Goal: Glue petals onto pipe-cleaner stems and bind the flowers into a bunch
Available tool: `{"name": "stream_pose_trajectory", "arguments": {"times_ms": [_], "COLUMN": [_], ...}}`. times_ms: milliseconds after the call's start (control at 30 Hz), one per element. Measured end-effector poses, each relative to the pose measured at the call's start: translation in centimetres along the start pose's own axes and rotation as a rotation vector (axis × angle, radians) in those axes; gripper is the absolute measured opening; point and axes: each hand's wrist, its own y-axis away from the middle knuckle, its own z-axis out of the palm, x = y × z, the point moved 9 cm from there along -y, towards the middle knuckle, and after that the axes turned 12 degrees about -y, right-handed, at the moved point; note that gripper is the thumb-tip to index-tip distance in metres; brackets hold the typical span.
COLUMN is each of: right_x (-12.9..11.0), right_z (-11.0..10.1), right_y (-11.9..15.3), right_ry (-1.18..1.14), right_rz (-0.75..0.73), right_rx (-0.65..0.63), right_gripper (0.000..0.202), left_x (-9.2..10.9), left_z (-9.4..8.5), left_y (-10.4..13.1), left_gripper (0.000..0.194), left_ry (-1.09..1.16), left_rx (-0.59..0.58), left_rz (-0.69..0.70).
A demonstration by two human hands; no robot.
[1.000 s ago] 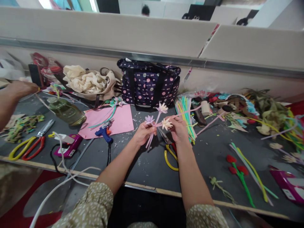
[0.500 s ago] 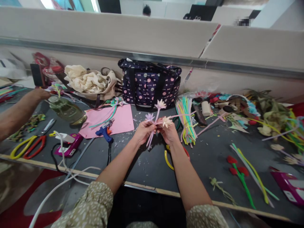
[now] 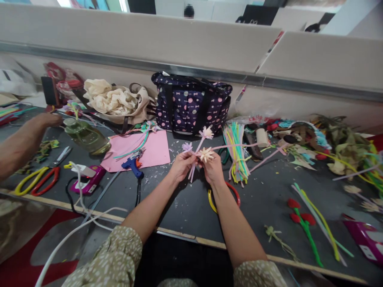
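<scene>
Over the middle of the table, my left hand [image 3: 182,165] pinches the crossed stems of pipe-cleaner flowers. A lilac flower [image 3: 187,147] and a taller pale pink-white flower [image 3: 206,132] rise above the fingers, with stem ends poking out below. Close against it, my right hand [image 3: 214,170] has its fingers closed behind a cream flower [image 3: 206,154]. From there a long pink pipe cleaner [image 3: 236,146] sticks out to the right; the exact grip on it is hidden. Scissors with yellow and red handles [image 3: 235,195] lie partly under my right forearm.
A blue glue gun [image 3: 133,167] rests beside a pink sheet [image 3: 158,149]. Behind stands a dark patterned bag [image 3: 191,107]; to its right is a pipe-cleaner bundle [image 3: 237,155]. Red flowers [image 3: 305,227] lie at right. Another person's arm [image 3: 24,141] reaches in near a bottle [image 3: 86,137].
The view has shifted slightly. My hands stay together at the stems, and the cream flower has turned a little and sits closer to my left fingers.
</scene>
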Motion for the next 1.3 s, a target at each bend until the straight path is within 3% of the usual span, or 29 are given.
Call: {"name": "stream_pose_trajectory", "arguments": {"times_ms": [133,233,400,533,633,833,1300], "right_x": [0.4,-0.4,-3.3,-4.1,-4.2,-3.8,-4.1], "right_z": [-0.1,-0.9,-0.9,0.0,1.1,1.5,2.3], "right_y": [0.0,-0.1,0.3,1.1,1.6,1.6,2.1], "right_ry": [0.033,0.129,0.504,0.678,0.777,0.771,0.824], "right_rz": [-0.005,-0.106,-0.380,-0.494,-0.560,-0.588,-0.566], "right_rx": [0.031,0.065,0.073,0.069,0.027,-0.028,-0.025], "right_gripper": [0.023,0.020,0.014,0.012,0.014,0.012,0.016], "left_x": [-0.1,-0.2,1.0,2.6,3.3,4.4,3.4], "left_z": [-0.3,-0.4,-0.9,-1.4,-1.8,-1.7,-2.2], "left_y": [0.1,0.1,0.4,1.6,2.0,2.3,1.4], "left_gripper": [0.037,0.035,0.027,0.015,0.008,0.009,0.020], "left_ry": [0.020,-0.035,-0.286,-0.647,-0.771,-0.774,-0.474], "left_rx": [0.038,0.057,0.181,0.337,0.390,0.389,0.374], "left_rz": [-0.025,-0.012,0.201,0.377,0.427,0.494,0.323]}}
